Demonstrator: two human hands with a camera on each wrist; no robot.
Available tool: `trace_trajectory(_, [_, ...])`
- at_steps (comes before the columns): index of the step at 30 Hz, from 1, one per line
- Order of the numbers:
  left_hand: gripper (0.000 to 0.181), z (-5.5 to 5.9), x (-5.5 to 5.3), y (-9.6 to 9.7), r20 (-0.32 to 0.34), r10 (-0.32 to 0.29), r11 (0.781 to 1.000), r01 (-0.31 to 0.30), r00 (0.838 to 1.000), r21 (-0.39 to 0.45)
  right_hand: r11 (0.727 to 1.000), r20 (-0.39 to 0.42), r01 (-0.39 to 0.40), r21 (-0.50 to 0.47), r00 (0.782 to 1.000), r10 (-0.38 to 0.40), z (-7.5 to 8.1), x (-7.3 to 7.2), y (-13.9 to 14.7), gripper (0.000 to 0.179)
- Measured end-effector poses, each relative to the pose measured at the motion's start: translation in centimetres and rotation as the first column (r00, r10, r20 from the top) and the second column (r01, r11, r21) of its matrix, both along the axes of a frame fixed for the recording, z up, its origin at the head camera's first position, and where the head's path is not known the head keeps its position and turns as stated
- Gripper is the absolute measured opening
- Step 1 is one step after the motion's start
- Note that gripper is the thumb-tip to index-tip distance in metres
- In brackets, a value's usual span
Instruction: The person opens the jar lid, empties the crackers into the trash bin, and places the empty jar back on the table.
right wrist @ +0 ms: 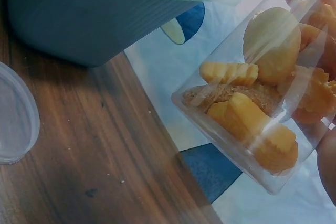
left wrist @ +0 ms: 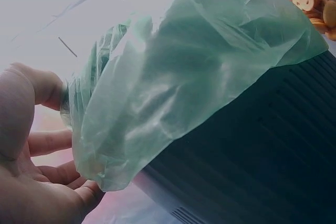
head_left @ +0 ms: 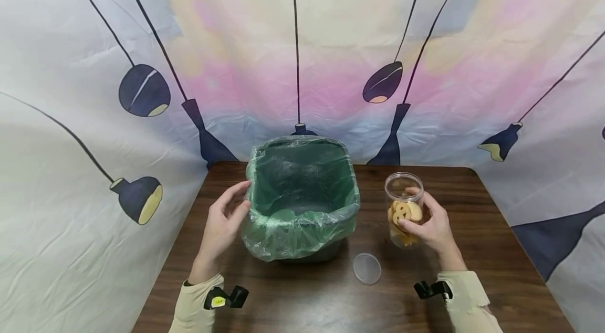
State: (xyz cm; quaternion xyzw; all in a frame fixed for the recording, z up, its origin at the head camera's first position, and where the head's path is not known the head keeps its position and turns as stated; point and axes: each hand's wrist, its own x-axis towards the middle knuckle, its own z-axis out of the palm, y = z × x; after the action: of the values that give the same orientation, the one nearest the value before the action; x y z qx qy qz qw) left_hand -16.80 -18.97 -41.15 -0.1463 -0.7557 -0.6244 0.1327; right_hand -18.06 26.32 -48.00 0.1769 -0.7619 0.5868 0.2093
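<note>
R grip [head_left: 434, 224] holds jar [head_left: 395, 193], L grip [head_left: 222, 224] @ liner [head_left: 293, 238].

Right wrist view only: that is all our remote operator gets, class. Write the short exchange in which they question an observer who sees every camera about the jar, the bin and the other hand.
Operator: I see the jar with cookies in it. Is its mouth covered?
Observer: No, the head view shows its mouth with no lid on.
Operator: I only get the outside of the bin. What lines its inside?
Observer: A green liner, folded out over the rim.
Operator: And the left hand?
Observer: At the bin's left side, its fingertips at the liner near the rim.
</note>
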Motion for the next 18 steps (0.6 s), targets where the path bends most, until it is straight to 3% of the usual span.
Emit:
trace_trajectory(7, [0.038, -0.2, 0.0, -0.1, 0.008, 0.005, 1.000, -0.005, 1.000, 0.006, 0.997, -0.017, -0.028, 0.075, 0.999, 0.030, 3.6, 0.8, -0.9, 0.069])
trace_trajectory(18, [0.038, -0.2, -0.1, 0.0, 0.019, 0.002, 1.000, -0.002, 1.000, 0.013, 0.989, -0.077, -0.028, 0.147, 0.996, 0.040, 5.8, 0.6, -1.1, 0.071])
